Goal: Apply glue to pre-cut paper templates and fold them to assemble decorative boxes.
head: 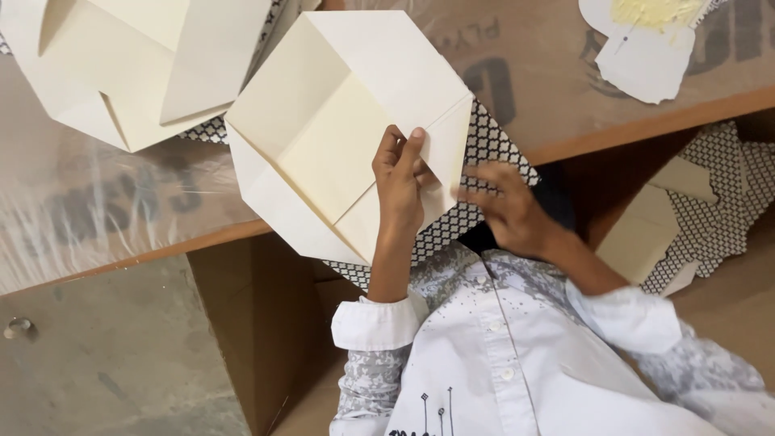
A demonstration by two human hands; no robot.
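Lighting even, bright, diffuse; shadows soft. Mild glare on the plastic sheet (89, 202) over the worktop's left part. Right hand (504, 211) motion-blurred.

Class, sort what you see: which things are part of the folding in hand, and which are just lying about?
In use:
cream folded card
left hand pressing its flap
right hand at its edge

Lying about:
second folded card
patterned sheets
white cut-out
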